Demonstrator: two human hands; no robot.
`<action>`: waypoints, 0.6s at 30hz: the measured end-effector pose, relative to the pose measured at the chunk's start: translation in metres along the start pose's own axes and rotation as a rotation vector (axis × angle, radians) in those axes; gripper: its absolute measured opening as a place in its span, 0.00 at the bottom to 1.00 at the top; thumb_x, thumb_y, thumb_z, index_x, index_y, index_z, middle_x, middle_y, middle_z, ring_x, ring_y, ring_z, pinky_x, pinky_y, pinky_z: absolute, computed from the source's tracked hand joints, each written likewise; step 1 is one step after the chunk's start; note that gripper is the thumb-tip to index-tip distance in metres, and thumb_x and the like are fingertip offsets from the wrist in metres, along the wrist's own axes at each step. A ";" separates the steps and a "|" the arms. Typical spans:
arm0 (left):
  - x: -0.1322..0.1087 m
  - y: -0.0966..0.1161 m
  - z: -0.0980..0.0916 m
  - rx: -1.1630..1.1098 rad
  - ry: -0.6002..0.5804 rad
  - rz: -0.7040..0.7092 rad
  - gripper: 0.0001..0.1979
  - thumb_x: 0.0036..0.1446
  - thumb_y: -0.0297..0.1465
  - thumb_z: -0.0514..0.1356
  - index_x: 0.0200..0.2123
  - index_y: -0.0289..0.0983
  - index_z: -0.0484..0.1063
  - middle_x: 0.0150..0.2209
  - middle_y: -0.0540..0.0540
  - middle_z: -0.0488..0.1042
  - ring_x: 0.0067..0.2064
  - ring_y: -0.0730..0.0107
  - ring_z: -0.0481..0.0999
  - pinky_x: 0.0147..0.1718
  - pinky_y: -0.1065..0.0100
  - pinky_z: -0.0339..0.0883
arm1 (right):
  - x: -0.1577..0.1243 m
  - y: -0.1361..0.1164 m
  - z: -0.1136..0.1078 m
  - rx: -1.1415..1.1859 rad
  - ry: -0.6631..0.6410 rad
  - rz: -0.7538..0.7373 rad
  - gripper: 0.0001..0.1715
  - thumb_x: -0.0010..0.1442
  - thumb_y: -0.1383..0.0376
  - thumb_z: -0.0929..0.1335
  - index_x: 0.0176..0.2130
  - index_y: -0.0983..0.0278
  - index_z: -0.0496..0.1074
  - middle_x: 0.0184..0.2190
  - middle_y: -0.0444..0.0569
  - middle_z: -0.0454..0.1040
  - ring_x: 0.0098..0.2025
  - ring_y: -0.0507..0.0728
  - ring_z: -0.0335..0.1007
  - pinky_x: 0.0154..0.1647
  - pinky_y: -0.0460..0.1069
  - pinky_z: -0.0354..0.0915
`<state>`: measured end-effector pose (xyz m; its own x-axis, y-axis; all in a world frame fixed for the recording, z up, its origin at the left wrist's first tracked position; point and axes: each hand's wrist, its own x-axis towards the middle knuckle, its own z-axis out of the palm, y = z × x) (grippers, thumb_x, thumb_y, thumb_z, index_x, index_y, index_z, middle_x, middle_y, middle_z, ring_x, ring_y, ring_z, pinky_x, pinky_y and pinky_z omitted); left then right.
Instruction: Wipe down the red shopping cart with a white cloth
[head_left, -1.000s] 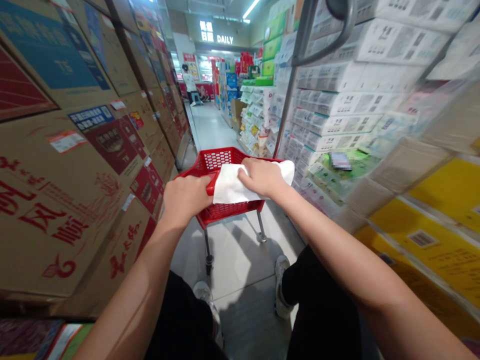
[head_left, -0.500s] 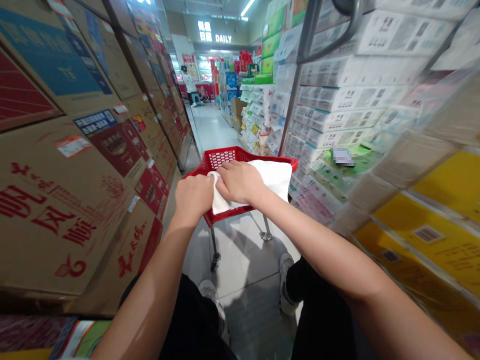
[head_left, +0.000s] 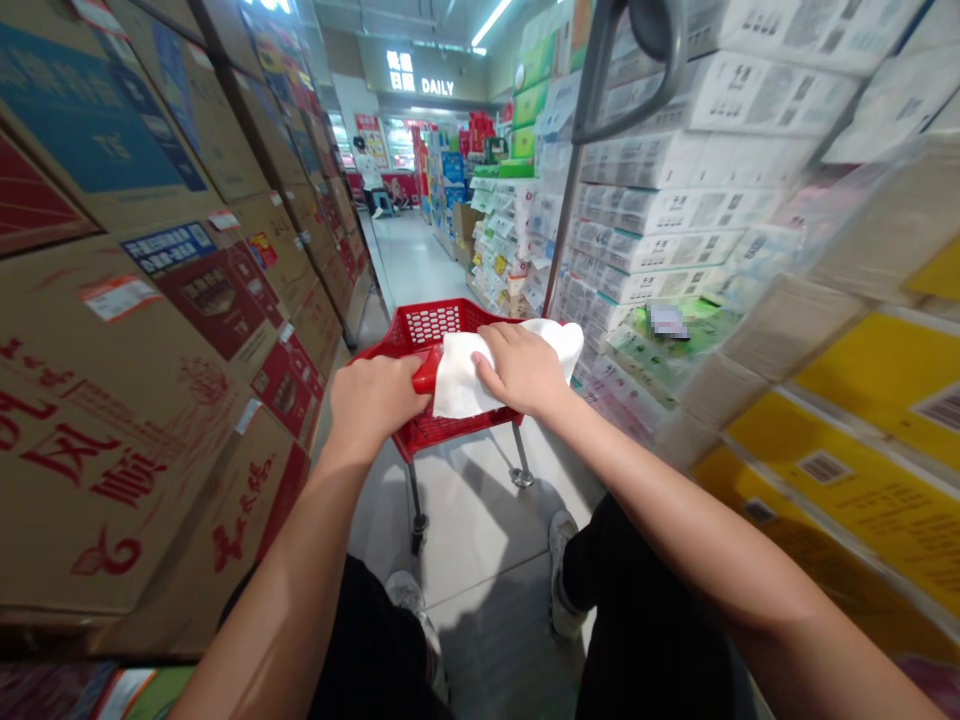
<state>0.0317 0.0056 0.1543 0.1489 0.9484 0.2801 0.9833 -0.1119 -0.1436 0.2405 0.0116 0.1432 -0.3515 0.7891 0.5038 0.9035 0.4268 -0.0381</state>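
Note:
A red shopping cart [head_left: 401, 325] with a perforated basket and grey legs stands right before me. My left hand [head_left: 377, 395] is closed around the left part of its red handle [head_left: 427, 373]. Draped over the handle's middle and right is a white cloth [head_left: 459, 388]. My right hand [head_left: 527, 368] is closed over this cloth, its fingers curling past the far side and the thumb lying on top. The handle beneath the cloth is hidden.
Stacked cardboard boxes [head_left: 82, 400] wall the left side. On the right stand white wrapped paper packs [head_left: 675, 205] and yellow packs [head_left: 870, 430]. A grey metal post [head_left: 562, 230] rises at right. Along the aisle floor [head_left: 424, 250], a person [head_left: 367, 170] sits far back.
My right hand has slid right along the handle with the cloth, baring red handle beside my left hand. The left hand keeps its grip. The view has shifted slightly.

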 end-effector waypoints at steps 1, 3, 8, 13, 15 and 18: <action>0.000 0.001 0.000 0.003 -0.003 0.000 0.25 0.57 0.50 0.52 0.49 0.46 0.78 0.42 0.37 0.81 0.44 0.46 0.79 0.41 0.58 0.67 | -0.004 -0.004 0.003 0.007 0.028 -0.021 0.32 0.71 0.52 0.54 0.62 0.69 0.63 0.60 0.62 0.68 0.62 0.67 0.60 0.62 0.59 0.55; 0.001 0.003 0.001 0.012 -0.014 0.002 0.24 0.58 0.47 0.50 0.48 0.44 0.78 0.42 0.35 0.80 0.45 0.46 0.79 0.41 0.58 0.67 | -0.008 -0.016 0.010 0.012 0.065 -0.076 0.36 0.70 0.49 0.57 0.64 0.71 0.61 0.64 0.64 0.63 0.67 0.69 0.54 0.66 0.62 0.51; 0.004 -0.001 0.007 0.060 -0.017 -0.007 0.24 0.60 0.37 0.47 0.42 0.32 0.80 0.40 0.28 0.79 0.43 0.44 0.79 0.40 0.56 0.67 | -0.005 -0.043 0.024 0.038 0.053 -0.247 0.32 0.70 0.54 0.60 0.67 0.68 0.58 0.68 0.61 0.57 0.70 0.65 0.48 0.69 0.61 0.49; 0.002 -0.015 0.008 0.066 -0.021 0.032 0.26 0.60 0.45 0.48 0.45 0.36 0.79 0.40 0.30 0.80 0.43 0.42 0.79 0.40 0.55 0.67 | 0.004 -0.019 0.016 0.080 0.019 -0.319 0.35 0.69 0.48 0.62 0.65 0.65 0.60 0.67 0.58 0.60 0.69 0.63 0.53 0.68 0.58 0.51; 0.000 -0.017 0.007 0.051 -0.015 0.035 0.25 0.58 0.48 0.51 0.48 0.42 0.78 0.41 0.34 0.80 0.44 0.44 0.79 0.41 0.56 0.67 | 0.004 0.001 0.010 0.087 0.004 -0.276 0.40 0.66 0.43 0.64 0.65 0.65 0.61 0.65 0.59 0.63 0.67 0.64 0.57 0.67 0.57 0.53; -0.003 -0.015 0.005 0.040 -0.004 0.018 0.25 0.56 0.49 0.53 0.50 0.46 0.77 0.41 0.37 0.81 0.44 0.46 0.79 0.41 0.57 0.66 | 0.005 0.023 0.002 0.080 -0.064 -0.187 0.46 0.61 0.39 0.66 0.65 0.64 0.61 0.62 0.59 0.67 0.62 0.65 0.63 0.61 0.56 0.58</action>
<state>0.0159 0.0060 0.1505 0.1660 0.9476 0.2731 0.9754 -0.1171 -0.1868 0.2595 0.0260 0.1429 -0.5288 0.7181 0.4525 0.7995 0.6004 -0.0185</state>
